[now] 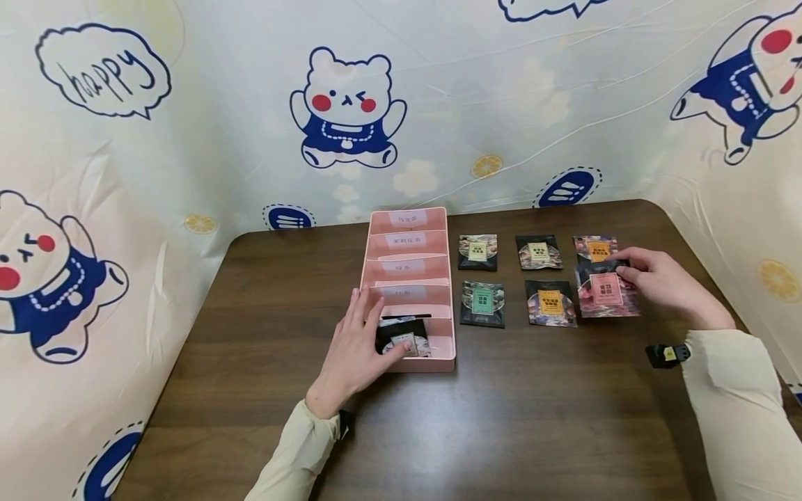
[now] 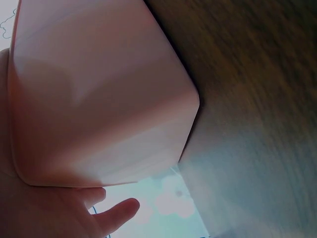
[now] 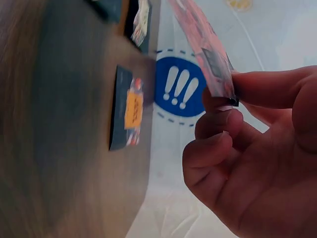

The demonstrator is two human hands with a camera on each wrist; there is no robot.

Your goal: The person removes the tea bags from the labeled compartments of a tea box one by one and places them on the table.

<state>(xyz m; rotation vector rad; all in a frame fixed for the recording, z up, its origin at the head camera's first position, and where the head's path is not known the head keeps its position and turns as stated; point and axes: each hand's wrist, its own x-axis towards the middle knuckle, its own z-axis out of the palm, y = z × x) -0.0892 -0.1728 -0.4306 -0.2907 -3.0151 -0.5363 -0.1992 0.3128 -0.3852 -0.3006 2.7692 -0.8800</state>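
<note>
My right hand (image 1: 670, 287) pinches a tea sachet with a pink label (image 1: 606, 291) by its upper right edge. In the right wrist view that sachet (image 3: 205, 47) is held up off the table between thumb and fingertips. Behind it lies a sachet with an orange label (image 1: 597, 245), partly covered in the head view. Against the left side and front corner of a pink divided box (image 1: 445, 351) rests my left hand (image 1: 351, 358), its fingers extended and its thumb over the front compartment. Black sachets (image 1: 401, 335) sit in that compartment, partly hidden by the hand.
Paper labels (image 1: 406, 241) mark the box's compartments. Right of it, on the brown table (image 1: 501, 410), lie a green-labelled sachet (image 1: 482, 304), another orange-labelled one (image 1: 551, 304) and two with pale yellow labels (image 1: 477, 252). A printed curtain (image 1: 438, 104) hangs behind the table.
</note>
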